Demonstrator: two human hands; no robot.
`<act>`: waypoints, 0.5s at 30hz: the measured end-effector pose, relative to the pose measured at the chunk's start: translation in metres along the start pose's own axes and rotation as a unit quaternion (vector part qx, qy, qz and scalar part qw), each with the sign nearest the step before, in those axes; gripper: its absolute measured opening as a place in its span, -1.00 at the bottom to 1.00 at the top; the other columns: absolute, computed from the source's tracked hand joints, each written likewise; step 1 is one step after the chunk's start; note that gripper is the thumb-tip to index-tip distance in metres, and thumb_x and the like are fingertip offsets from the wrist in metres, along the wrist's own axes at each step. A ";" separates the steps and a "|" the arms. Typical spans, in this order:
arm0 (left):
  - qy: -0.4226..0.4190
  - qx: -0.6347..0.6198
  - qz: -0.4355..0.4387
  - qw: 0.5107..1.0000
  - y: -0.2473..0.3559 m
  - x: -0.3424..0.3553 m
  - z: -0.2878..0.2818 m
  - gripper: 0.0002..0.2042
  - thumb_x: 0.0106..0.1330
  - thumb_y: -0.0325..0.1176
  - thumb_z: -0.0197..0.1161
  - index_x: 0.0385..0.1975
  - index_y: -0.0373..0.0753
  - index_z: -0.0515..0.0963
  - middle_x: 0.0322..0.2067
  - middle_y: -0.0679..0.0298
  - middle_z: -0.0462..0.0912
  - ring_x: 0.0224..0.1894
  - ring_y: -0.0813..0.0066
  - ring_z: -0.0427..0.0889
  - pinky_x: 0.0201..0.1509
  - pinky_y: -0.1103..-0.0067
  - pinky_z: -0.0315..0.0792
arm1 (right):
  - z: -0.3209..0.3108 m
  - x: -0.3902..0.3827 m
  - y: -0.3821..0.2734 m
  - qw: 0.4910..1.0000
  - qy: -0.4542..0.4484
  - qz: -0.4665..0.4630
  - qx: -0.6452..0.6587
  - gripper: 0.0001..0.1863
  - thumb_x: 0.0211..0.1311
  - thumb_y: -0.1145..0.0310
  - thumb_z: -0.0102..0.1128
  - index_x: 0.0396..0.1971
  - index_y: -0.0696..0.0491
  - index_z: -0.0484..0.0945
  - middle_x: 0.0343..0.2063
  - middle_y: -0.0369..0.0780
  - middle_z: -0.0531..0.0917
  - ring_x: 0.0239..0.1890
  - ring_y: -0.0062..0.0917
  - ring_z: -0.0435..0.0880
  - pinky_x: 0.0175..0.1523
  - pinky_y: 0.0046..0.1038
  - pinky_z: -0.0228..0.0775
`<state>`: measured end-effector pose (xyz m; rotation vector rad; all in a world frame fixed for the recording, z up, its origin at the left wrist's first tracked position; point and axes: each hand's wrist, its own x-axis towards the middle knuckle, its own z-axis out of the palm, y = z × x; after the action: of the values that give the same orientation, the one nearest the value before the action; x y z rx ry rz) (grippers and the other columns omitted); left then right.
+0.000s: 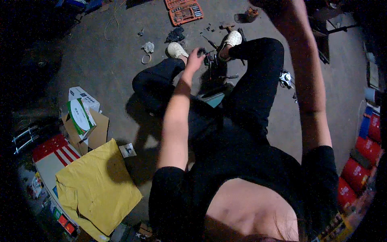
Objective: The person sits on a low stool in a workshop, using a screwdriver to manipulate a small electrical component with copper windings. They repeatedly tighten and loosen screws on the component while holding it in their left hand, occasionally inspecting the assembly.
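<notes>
My left hand point(195, 60) is low between my feet, its fingers closed around a small dark part point(201, 51) whose kind I cannot make out. Beside those fingers, several dark tools or parts point(209, 59) lie on the floor. My right hand point(282, 9) is raised at the top edge, dark and partly cut off; its fingers and anything in them are hidden. A hammer point(227, 27) rests by the right one of my white clogs point(233, 39). Near the left clog point(176, 50) is a crumpled black cloth or bag point(175, 35).
An orange tool case point(185, 21) lies open ahead. A tape roll point(146, 59) and crumpled pale paper point(148, 47) sit left of my feet. A silvery part point(286, 80) is beyond my right leg. Left stand cardboard boxes point(100, 131) and a yellow cloth point(98, 185); red containers point(354, 173) line the right.
</notes>
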<state>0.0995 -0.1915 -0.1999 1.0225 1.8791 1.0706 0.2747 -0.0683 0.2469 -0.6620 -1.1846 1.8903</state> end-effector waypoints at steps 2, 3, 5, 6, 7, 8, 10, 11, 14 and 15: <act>0.002 0.086 -0.107 0.991 0.006 0.007 0.016 -0.61 0.08 -0.28 0.23 -0.12 -0.33 0.43 -0.15 -0.01 0.51 -0.07 0.06 0.47 -0.03 0.35 0.34 | -0.015 0.001 -0.014 0.997 0.044 -0.014 -0.059 -0.69 0.20 0.24 0.06 -0.15 0.12 0.45 -0.44 -0.27 0.53 -0.48 -0.50 0.52 -0.40 -0.49 0.34; -0.016 0.133 -0.131 0.982 0.018 0.005 0.032 -0.63 0.07 -0.26 0.23 -0.16 -0.33 0.45 -0.21 0.00 0.54 -0.10 0.04 0.49 -0.05 0.34 0.35 | -0.025 0.000 -0.024 0.992 0.085 -0.005 -0.098 -0.69 0.22 0.24 0.03 -0.14 0.14 0.45 -0.41 -0.27 0.54 -0.45 -0.54 0.51 -0.36 -0.52 0.34; -0.103 0.111 -0.168 0.974 0.003 -0.003 0.040 -0.67 0.07 -0.28 0.23 -0.19 -0.30 0.48 -0.22 0.05 0.56 -0.12 0.10 0.51 -0.08 0.34 0.36 | -0.083 0.010 -0.022 0.699 -0.065 -0.376 -0.605 -0.69 0.19 0.41 0.01 -0.09 0.21 0.43 -0.13 -0.09 0.51 -0.13 -0.46 0.55 -0.07 -0.45 0.45; -0.116 0.090 -0.189 0.971 -0.008 -0.001 0.049 -0.69 0.06 -0.29 0.23 -0.22 -0.30 0.49 -0.23 0.07 0.57 -0.12 0.12 0.51 -0.06 0.36 0.36 | -0.086 0.007 -0.028 0.743 -0.030 -0.327 -0.584 -0.70 0.16 0.41 0.05 -0.12 0.20 0.46 -0.20 -0.12 0.54 -0.20 -0.48 0.56 -0.10 -0.47 0.44; -0.149 0.043 -0.271 0.950 -0.019 0.001 0.061 -0.66 0.05 -0.27 0.24 -0.20 -0.30 0.48 -0.21 0.05 0.55 -0.11 0.10 0.50 -0.03 0.36 0.36 | -0.086 -0.004 -0.029 0.728 0.006 -0.316 -0.609 -0.70 0.14 0.43 0.06 -0.11 0.20 0.47 -0.20 -0.12 0.54 -0.20 -0.48 0.56 -0.10 -0.48 0.43; -0.088 0.082 -0.332 0.936 -0.053 -0.035 0.028 -0.64 0.05 -0.26 0.25 -0.17 -0.30 0.46 -0.18 0.02 0.54 -0.08 0.08 0.49 -0.02 0.35 0.36 | -0.102 0.000 0.003 0.760 0.017 -0.292 -0.580 -0.70 0.13 0.45 0.06 -0.11 0.19 0.48 -0.20 -0.12 0.55 -0.20 -0.47 0.56 -0.09 -0.48 0.43; -0.081 0.085 -0.316 0.942 -0.063 0.000 0.066 -0.59 0.05 -0.24 0.25 -0.12 -0.29 0.43 -0.12 -0.01 0.50 -0.04 0.05 0.46 -0.01 0.34 0.35 | -0.105 -0.023 -0.001 0.775 0.111 -0.237 -0.576 -0.70 0.13 0.45 0.06 -0.11 0.19 0.48 -0.20 -0.12 0.55 -0.21 -0.47 0.56 -0.10 -0.48 0.43; -0.100 0.069 -0.311 0.943 -0.078 0.008 0.101 -0.57 0.05 -0.23 0.25 -0.10 -0.29 0.42 -0.10 -0.02 0.49 -0.03 0.04 0.45 0.00 0.33 0.35 | -0.104 -0.029 0.000 0.779 0.152 -0.197 -0.576 -0.70 0.13 0.45 0.06 -0.11 0.19 0.47 -0.21 -0.12 0.55 -0.21 -0.47 0.56 -0.10 -0.48 0.42; -0.051 0.070 -0.336 0.938 -0.115 0.029 0.143 -0.54 0.04 -0.19 0.26 -0.09 -0.30 0.40 -0.08 -0.03 0.47 0.00 0.01 0.43 0.02 0.31 0.35 | -0.116 -0.032 0.038 0.803 0.206 -0.088 -0.552 -0.69 0.13 0.44 0.06 -0.11 0.19 0.47 -0.22 -0.12 0.54 -0.22 -0.47 0.55 -0.11 -0.48 0.42; -0.032 0.073 -0.345 0.935 -0.122 0.040 0.157 -0.54 0.04 -0.18 0.26 -0.10 -0.31 0.40 -0.08 -0.03 0.47 0.00 0.00 0.42 0.02 0.30 0.34 | -0.121 -0.030 0.053 0.806 0.215 -0.052 -0.548 -0.69 0.13 0.44 0.06 -0.11 0.19 0.47 -0.22 -0.12 0.54 -0.23 -0.47 0.55 -0.12 -0.48 0.42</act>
<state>0.1852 -0.1476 -0.3785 0.3908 2.0474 0.4815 0.3645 -0.0471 0.1486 -1.4866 -1.8813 0.7067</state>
